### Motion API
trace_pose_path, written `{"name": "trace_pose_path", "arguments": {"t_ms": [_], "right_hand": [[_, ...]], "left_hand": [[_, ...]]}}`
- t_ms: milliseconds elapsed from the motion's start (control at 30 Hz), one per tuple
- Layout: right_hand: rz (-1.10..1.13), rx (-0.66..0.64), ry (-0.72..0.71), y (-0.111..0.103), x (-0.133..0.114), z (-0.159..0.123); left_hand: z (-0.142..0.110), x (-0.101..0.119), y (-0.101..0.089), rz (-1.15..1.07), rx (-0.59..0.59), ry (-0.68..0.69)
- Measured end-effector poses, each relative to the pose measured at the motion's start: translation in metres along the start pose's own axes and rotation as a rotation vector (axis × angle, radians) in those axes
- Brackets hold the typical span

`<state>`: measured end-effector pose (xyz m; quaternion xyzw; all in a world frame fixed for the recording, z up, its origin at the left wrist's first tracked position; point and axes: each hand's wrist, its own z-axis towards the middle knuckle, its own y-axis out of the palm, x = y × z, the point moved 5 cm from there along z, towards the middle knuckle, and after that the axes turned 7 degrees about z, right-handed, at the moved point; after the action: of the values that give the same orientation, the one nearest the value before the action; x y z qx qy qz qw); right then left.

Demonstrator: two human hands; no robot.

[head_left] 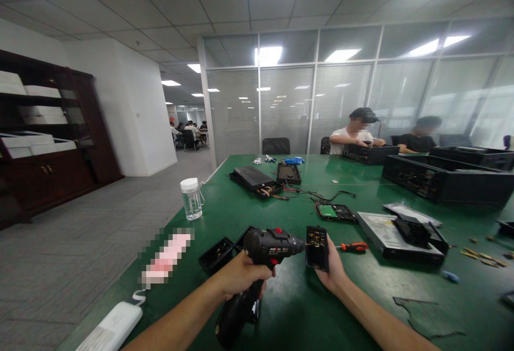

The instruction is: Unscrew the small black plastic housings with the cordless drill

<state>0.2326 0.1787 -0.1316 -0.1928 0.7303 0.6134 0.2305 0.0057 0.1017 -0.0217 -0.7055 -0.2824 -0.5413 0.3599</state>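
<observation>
My left hand (241, 275) is closed around the grip of a black cordless electric screwdriver (267, 248) with red buttons. Its tip points right, against a small black electronic module (317, 246). My right hand (332, 271) holds that module upright just above the green table (297, 308). A red-and-black hand screwdriver (355, 246) lies on the table just right of the module.
Black plastic trays (219, 254) lie left of the drill. A clear bottle (192, 199), a white power bank (112, 327), opened black devices (401, 233) and loose screws and parts (484, 257) sit on the table. Two people (355, 132) work at the far end.
</observation>
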Motion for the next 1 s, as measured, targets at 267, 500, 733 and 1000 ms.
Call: {"name": "trace_pose_path", "arguments": {"t_ms": [267,500,733,1000], "right_hand": [[0.005,-0.012,-0.011,0.0017,-0.0011,-0.0003],[0.0,-0.005,-0.003,-0.0004,0.0002,0.0011],[0.0,-0.024,-0.013,0.0016,-0.0003,-0.0001],[0.006,-0.036,-0.013,0.0029,-0.0007,0.0004]], "left_hand": [[0.0014,-0.0032,-0.0005,0.0,-0.011,0.027],[0.001,-0.0032,-0.0008,-0.001,-0.004,0.013],[0.0002,-0.0019,0.0001,0.001,0.006,0.01],[0.0009,-0.0031,-0.0004,-0.002,-0.006,0.002]]}}
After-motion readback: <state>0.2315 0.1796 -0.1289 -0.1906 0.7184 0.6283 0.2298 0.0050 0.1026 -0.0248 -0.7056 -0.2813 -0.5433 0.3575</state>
